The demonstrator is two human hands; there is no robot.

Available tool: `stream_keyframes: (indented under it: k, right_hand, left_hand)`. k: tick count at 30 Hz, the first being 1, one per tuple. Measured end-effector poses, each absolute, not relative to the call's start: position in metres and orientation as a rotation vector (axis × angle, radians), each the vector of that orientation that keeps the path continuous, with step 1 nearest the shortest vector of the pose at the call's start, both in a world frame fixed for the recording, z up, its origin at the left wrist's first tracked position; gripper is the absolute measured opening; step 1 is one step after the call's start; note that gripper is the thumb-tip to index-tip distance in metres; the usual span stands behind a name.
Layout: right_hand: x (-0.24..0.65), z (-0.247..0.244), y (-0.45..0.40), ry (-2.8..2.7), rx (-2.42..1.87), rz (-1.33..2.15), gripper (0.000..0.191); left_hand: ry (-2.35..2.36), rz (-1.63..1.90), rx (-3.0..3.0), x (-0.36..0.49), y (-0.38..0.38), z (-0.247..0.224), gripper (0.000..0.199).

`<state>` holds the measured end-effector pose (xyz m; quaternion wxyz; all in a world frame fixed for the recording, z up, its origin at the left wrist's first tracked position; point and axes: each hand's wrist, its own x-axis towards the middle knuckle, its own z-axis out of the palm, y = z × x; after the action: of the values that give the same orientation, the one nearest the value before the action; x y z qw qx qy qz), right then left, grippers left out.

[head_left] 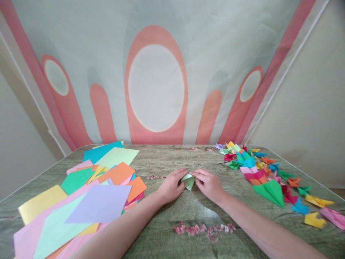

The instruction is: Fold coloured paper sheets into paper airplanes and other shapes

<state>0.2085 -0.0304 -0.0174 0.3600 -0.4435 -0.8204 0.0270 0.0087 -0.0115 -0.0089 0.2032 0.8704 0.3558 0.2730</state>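
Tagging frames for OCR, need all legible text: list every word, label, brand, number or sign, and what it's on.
None: nothing readable anywhere in the frame.
Backdrop: plain printed shapes, no lettering.
Table: printed flowers, no lettering.
Loose paper sheets: no text visible.
Folded paper pieces: no text visible.
Small pale green folded paper: partly covered, no text visible.

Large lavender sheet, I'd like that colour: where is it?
In the head view's left half, the lavender sheet lies partly covering the mint sheet, left of the left hand.
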Motion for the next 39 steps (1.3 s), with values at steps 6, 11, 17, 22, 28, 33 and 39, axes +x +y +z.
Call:
stream_keyframes:
  k: [6, 11, 17, 22, 28, 33, 39]
  right_hand:
    - [0.209, -0.013, -0.031, -2.282, -1.078, -0.005, 0.036]
    - [0.209, -0.013, -0.032, -2.37, -1.074, -0.024, 0.033]
    - [0.209, -0.013, -0.032, -2.391, -1.092, -0.015, 0.034]
    - [0.208, -0.012, -0.033, -2.417, -1.106, -0.017, 0.038]
    - [0.208, -0.008, -0.036, -2.523, -1.169, -0.07, 0.033]
    - [0.203, -0.002, -0.045, -2.614, -1.219, -0.165, 0.031]
    - [0.2, 0.001, -0.051, -2.647, -1.276, -0.266, 0.03]
  left_hand:
    - [0.996, 0.696, 2.528, 0.002, -0.006, -0.01, 0.047]
    - [0.928, 0.601, 2.66, -0.001, -0.008, -0.002, 0.044]
    - [0.928, 0.483, 2.792, -0.003, -0.014, 0.009, 0.044]
    - [0.937, 0.449, 2.833, -0.004, -0.016, 0.007, 0.042]
    - [0.932, 0.307, 2.798, -0.008, -0.015, 0.0, 0.057]
    - [0.925, 0.329, 2.773, -0.009, -0.014, -0.005, 0.058]
    - [0.924, 0.384, 2.843, -0.009, -0.012, 0.004, 0.052]
